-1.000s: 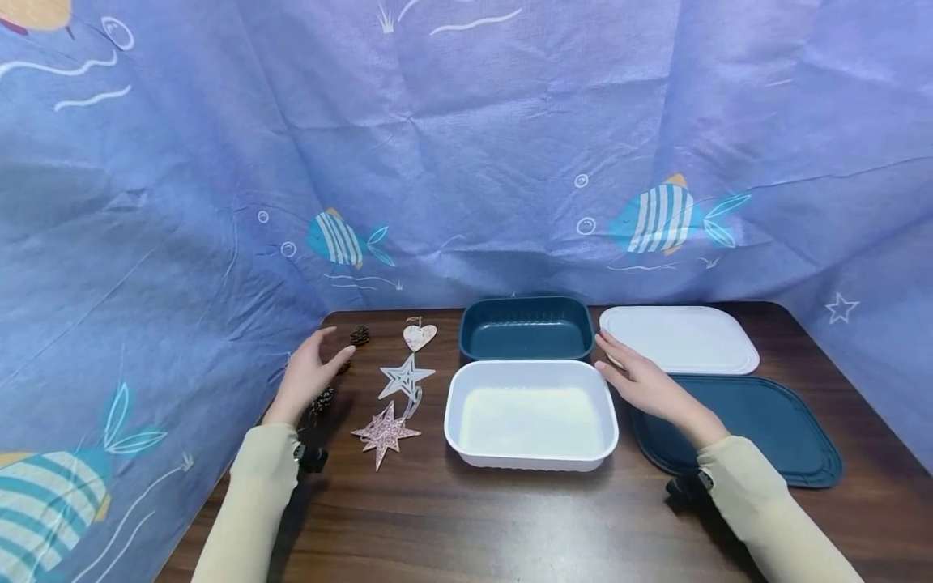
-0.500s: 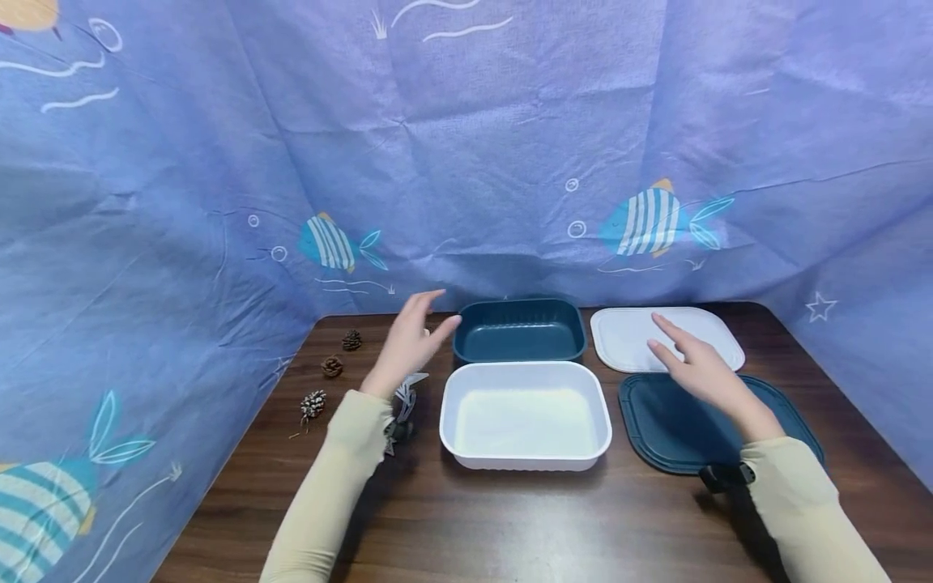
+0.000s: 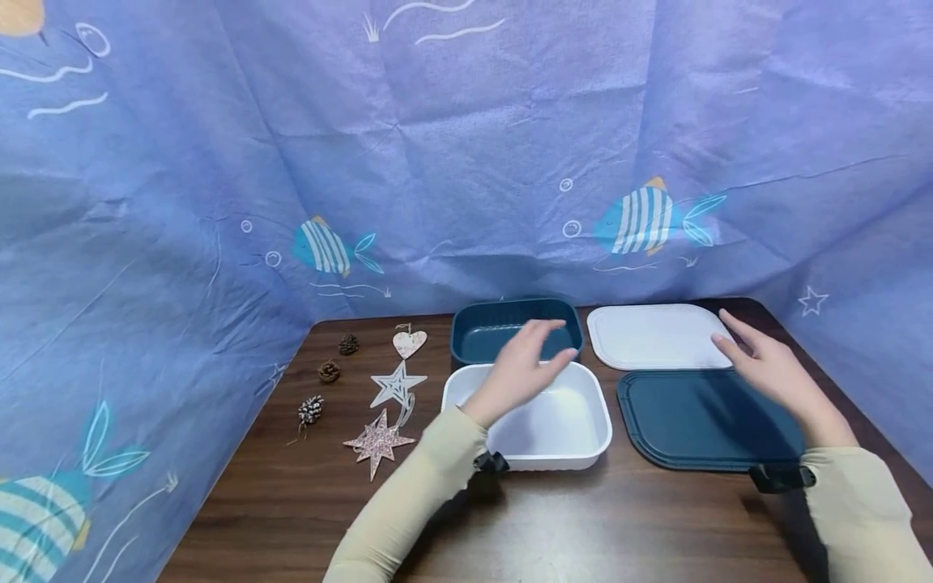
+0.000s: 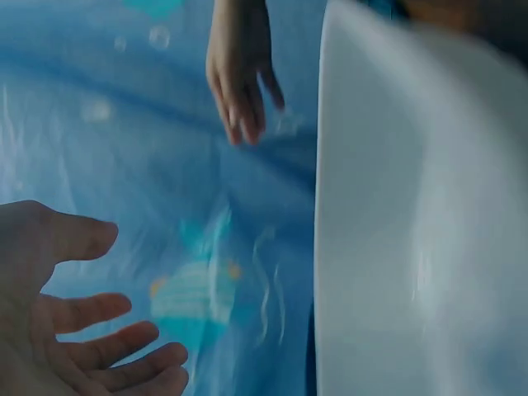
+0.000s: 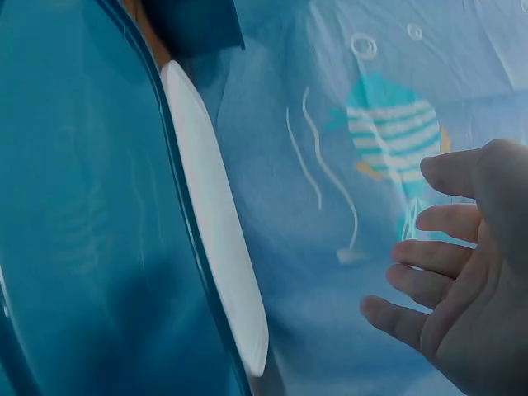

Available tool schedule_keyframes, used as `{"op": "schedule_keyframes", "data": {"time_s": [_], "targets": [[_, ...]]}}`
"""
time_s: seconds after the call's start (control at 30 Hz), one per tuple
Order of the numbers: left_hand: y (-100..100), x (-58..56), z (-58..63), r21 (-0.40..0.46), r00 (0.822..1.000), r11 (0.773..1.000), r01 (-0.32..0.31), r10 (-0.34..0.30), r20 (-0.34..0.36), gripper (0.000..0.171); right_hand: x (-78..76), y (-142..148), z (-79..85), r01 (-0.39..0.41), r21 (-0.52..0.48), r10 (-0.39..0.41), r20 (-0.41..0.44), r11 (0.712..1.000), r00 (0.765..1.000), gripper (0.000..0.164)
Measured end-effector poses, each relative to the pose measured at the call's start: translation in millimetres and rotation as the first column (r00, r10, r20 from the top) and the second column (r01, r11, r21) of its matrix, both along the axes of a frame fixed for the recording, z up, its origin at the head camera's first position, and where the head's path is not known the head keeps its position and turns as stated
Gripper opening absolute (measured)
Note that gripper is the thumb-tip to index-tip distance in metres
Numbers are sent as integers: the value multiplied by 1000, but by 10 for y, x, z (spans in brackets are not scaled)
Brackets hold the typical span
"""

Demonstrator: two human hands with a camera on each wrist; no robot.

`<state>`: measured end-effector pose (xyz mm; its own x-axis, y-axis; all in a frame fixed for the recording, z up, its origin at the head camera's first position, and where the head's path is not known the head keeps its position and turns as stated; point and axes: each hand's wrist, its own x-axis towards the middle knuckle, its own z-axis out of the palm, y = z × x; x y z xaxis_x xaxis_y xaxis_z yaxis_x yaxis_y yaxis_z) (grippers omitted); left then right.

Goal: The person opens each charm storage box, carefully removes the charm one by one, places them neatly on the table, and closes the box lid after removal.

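My left hand point(image 3: 519, 371) hovers over the white rectangular container point(image 3: 567, 429), its fingers apart and holding nothing. Part of that container is hidden behind the hand and sleeve. Behind it stands a dark blue container point(image 3: 477, 344). On the right, my right hand point(image 3: 774, 374) is in the air above the dark blue lid point(image 3: 692, 425), with its fingertips near the right end of the white lid point(image 3: 645, 336) in the head view. Nothing is in the right hand. The left wrist view shows the left hand point(image 4: 91, 322) loosely spread beside the white container's wall point(image 4: 371, 214).
Left on the wooden table point(image 3: 291, 502) lie a heart ornament point(image 3: 410, 343), a white star point(image 3: 397, 385), a pink star point(image 3: 379, 443) and several pine cones, one of them frosted point(image 3: 310, 410). A blue fish-print cloth point(image 3: 466, 194) hangs behind and along the sides.
My left hand has moved right from beside the pine cones, past the ornaments, to above the white container. The right hand has moved right, away from the containers to over the lids.
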<state>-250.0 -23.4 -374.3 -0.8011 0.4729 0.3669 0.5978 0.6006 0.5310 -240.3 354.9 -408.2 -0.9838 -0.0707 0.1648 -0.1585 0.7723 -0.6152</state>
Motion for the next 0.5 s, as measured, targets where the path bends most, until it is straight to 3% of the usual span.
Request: {"op": "schedule_keyframes", "data": {"time_s": [0.3,0.5], "targets": [[598,313,-136,-85,984,984,158,-149,97,60,-4,242,-88,12,-9,-11,69,1000,998,73],[935,374,-281,-124,955,978,170,-132,264,67,42,346,-150,19,-76,-6,176,997,984,78]]}}
